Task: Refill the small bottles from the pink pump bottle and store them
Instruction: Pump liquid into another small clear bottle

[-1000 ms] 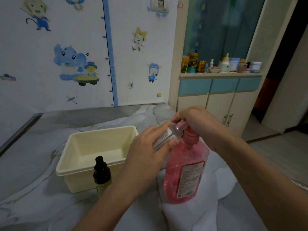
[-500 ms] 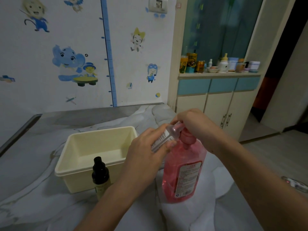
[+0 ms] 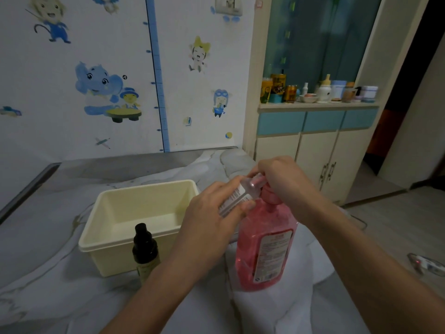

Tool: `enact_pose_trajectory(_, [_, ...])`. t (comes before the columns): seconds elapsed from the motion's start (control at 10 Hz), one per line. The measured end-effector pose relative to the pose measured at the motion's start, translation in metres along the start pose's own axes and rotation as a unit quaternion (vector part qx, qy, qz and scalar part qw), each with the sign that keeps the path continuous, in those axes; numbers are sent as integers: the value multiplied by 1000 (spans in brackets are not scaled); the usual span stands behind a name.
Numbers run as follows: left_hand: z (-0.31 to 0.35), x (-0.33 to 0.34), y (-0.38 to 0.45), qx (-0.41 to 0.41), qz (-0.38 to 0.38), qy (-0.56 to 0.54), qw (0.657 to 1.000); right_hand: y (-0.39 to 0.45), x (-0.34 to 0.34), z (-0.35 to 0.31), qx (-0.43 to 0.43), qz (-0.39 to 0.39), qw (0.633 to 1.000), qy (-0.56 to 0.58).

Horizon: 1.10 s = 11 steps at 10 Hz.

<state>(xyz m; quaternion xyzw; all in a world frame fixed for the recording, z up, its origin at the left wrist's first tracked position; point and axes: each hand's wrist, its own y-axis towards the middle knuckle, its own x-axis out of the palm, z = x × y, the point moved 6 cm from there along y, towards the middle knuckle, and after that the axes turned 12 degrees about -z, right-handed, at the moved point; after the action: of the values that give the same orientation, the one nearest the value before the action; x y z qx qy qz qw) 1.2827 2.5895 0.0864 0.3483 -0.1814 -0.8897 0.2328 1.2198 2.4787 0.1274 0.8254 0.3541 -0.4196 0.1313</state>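
The pink pump bottle point(image 3: 265, 247) stands upright on the marble-patterned table. My right hand point(image 3: 286, 179) rests on top of its pump head, fingers curled over it. My left hand point(image 3: 209, 218) grips a small clear bottle point(image 3: 237, 196) with a white label, tilted with its mouth against the pump nozzle. A small dark bottle point(image 3: 144, 249) with a black cap stands in front of the cream plastic bin point(image 3: 115, 251), which has nothing inside.
The table point(image 3: 60, 297) meets a wall with cartoon stickers at the back. To the right stands a cabinet point(image 3: 317, 150) with jars and bottles on its ledge. A small object point(image 3: 426, 263) lies on the floor at the far right.
The hands and small bottle have stayed at the pump. The pump head sits slightly lower under my right hand than a second ago.
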Motion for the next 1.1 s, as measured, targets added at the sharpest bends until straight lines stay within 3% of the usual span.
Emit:
enact_pose_trajectory(0.2, [3, -4, 1, 4, 8, -7, 1000, 4, -6, 13, -69, -9, 981, 182])
enact_pose_trajectory(0.4, [0, -2, 1, 2, 17, 1, 1000, 15, -8, 10, -63, -1, 996, 56])
enact_pose_trajectory(0.5, [-3, 0, 3, -2, 11, 13, 1000, 1, -7, -2, -46, 43, 998, 5])
enact_pose_trajectory(0.6, [-4, 0, 1, -1, 6, 15, 1000, 4, -3, 2, -18, 35, 998, 51])
enact_pose_trajectory(0.7, [-2, -1, 1, 5, 10, 14, 1000, 0, 5, 4, 4, -24, 997, 71])
enact_pose_trajectory(0.8, [1, -2, 2, 14, 6, 9, 1000, -5, -3, 11, -30, -17, 962, 270])
enact_pose_trajectory(1.0, [2, -2, 2, 37, -26, 65, 997, -3, -7, 6, -48, -40, 984, 169])
enact_pose_trajectory(1.1, [-1, -1, 3, 42, -37, 72, 996, 6, -2, 7, -56, -15, 998, 14])
